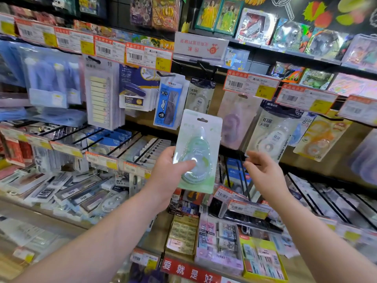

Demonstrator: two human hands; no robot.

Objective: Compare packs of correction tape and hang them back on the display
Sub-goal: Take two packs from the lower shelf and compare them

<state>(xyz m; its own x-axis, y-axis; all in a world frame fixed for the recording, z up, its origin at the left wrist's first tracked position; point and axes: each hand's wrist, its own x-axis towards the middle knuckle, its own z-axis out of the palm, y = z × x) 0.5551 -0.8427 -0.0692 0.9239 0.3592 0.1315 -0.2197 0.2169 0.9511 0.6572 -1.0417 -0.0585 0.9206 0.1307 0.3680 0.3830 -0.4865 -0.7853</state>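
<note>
Correction tape pack [199, 152] held up at frame centre, not yet hung.
Crowded display [359, 144] behind offers many pegs [165, 74] (a wrong-hook mix-up seems likely); left hand [169, 172] clamps the pack, thumb across its front, right hand [263, 174] hangs empty beside it with fingers loosely apart, so the small hang hole [202, 120] could miss one-handed.

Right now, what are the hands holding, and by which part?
The left hand grips the green correction tape pack at its lower left side; the right hand holds nothing.
</note>
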